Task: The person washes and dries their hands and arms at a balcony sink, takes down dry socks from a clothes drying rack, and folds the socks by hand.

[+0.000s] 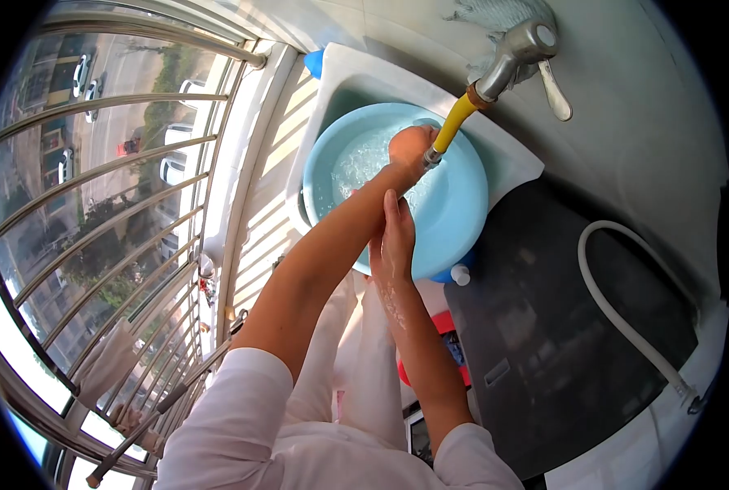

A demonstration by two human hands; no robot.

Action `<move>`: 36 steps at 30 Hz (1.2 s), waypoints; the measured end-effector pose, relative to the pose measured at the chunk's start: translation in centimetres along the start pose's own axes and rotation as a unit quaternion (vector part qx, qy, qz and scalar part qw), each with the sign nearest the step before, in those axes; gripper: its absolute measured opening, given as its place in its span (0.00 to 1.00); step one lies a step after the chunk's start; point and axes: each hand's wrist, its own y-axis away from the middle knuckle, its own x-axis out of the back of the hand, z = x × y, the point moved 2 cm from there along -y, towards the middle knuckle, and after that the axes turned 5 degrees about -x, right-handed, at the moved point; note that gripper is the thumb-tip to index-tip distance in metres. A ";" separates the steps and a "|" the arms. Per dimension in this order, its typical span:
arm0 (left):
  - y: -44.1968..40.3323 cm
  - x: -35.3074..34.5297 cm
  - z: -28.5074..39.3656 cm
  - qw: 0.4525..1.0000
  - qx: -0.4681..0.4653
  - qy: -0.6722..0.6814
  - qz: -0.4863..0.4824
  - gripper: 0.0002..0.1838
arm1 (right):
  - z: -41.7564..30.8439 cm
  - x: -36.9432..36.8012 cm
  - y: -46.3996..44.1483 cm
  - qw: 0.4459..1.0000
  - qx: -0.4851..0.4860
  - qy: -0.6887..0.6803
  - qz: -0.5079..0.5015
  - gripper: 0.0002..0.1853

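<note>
- The round, light-blue plastic basin (458, 216) was seated, slightly tilted, in the white sink (511, 159); its smooth wall was partly sunlit.
- Clear, rippled, bubbly water (360, 167) was held in it.
- The left hand (411, 145) was bent over the basin, partly hidden by the yellow hose (456, 122) of the metal faucet (511, 61); its finger opening could not be told.
- The left forearm (340, 216) was clasped near the wrist by the right hand (393, 237).

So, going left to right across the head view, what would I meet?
Metal railing → light blue basin → tap lever → pale hose on the right.
</note>
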 end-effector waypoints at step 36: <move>-2.4 -6.5 -2.5 0.923 0.014 0.355 -0.149 0.12 | -5.8 2.7 -9.2 0.988 -0.004 -0.155 -0.026 0.28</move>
